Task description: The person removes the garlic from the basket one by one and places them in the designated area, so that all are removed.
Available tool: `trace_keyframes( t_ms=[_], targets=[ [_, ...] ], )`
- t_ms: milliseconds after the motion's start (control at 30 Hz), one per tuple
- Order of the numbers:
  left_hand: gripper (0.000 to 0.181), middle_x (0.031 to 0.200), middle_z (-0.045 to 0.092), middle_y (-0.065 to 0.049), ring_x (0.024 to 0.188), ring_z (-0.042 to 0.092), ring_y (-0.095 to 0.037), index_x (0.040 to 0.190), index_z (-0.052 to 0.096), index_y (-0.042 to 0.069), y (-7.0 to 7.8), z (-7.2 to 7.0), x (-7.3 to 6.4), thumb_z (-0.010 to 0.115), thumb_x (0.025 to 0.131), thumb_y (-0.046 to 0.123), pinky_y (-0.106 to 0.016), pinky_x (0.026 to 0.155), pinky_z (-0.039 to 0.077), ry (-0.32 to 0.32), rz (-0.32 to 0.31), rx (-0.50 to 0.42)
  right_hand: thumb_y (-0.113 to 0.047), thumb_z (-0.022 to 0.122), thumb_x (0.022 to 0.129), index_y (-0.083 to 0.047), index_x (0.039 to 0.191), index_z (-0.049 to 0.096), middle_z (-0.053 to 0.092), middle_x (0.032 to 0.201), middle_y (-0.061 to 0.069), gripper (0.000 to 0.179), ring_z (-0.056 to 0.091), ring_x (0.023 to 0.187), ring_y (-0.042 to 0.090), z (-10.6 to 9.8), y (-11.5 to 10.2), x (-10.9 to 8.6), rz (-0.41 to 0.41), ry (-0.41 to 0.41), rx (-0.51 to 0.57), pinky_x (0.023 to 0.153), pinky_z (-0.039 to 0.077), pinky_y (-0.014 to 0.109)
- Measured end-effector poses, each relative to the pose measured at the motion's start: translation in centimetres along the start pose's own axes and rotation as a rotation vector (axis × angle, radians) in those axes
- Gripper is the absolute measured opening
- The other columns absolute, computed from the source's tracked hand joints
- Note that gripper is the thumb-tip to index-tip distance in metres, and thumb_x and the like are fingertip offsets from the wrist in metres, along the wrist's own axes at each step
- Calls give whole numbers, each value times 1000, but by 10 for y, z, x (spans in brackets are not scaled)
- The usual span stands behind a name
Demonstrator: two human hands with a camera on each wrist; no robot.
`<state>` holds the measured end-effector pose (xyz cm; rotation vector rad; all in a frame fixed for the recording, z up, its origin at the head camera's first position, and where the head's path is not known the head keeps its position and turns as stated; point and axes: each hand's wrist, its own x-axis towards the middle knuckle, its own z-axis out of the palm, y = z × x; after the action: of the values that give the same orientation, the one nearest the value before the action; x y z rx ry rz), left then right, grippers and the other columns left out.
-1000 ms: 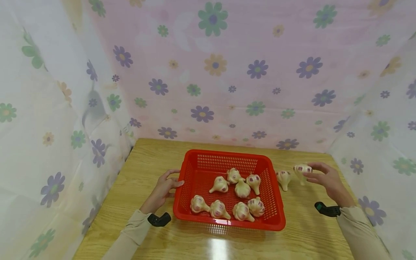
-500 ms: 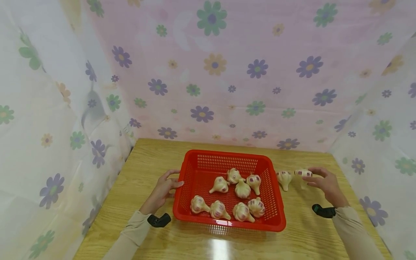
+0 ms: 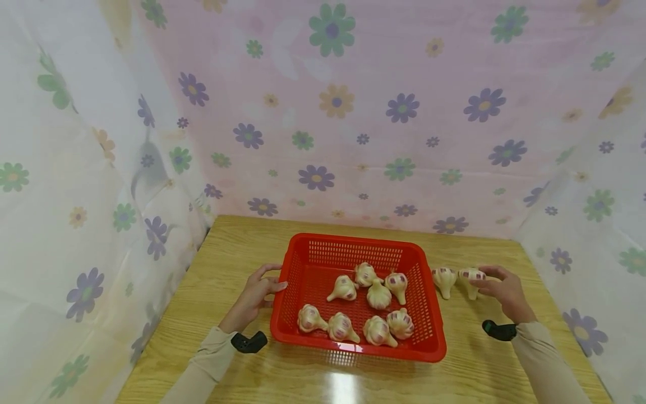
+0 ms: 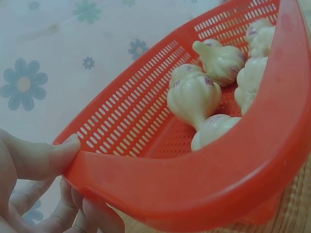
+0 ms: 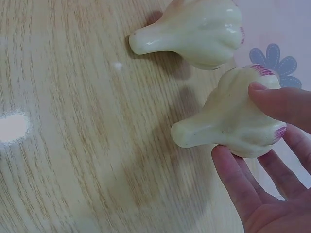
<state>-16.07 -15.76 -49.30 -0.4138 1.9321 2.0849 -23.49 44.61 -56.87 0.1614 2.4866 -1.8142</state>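
A red plastic basket (image 3: 433, 314) with slotted walls holds several garlic bulbs (image 3: 340, 326), pale with purple patches. At its left side my left hand (image 3: 252, 297) grips the rim; in the left wrist view the thumb lies over the rim (image 4: 184, 182) and the fingers curl below it. To the right of the basket, my right hand (image 3: 506, 289) pinches a garlic bulb (image 3: 469, 276) between thumb and fingers. The right wrist view has this bulb (image 5: 233, 111) low over the table, its stem toward me. Another garlic bulb (image 5: 199, 31) lies just left of it.
The wooden table (image 3: 237, 241) ends at a flowered cloth (image 3: 363, 112) hanging behind it, with more cloth on both sides. Inside the basket, the bulbs lie in a rear group and a front row.
My right hand has brought its garlic bulb down and slightly left, beside the other bulb on the table. My left hand and the basket have stayed in place.
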Motion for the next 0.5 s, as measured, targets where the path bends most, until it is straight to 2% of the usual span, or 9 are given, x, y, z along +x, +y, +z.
trace_keyframes(
  t_ms=[233,500],
  targets=[
    [50,101,63,-12,78,62,-22,130,51,13,-1,0,0,68,83,6,-38,61,54,9,6,3,-26,76,81,-21,107,59,54,99,-16,32,64,77,4,5,7,2,-32,5,-34,66,54,28],
    [49,105,63,-15,80,62,-23,130,50,12,0,1,-3,67,84,6,-40,64,55,10,17,-2,-19,77,79,-10,107,62,55,96,-15,33,62,76,4,13,-15,-8,-14,-3,15,65,54,26]
  ],
)
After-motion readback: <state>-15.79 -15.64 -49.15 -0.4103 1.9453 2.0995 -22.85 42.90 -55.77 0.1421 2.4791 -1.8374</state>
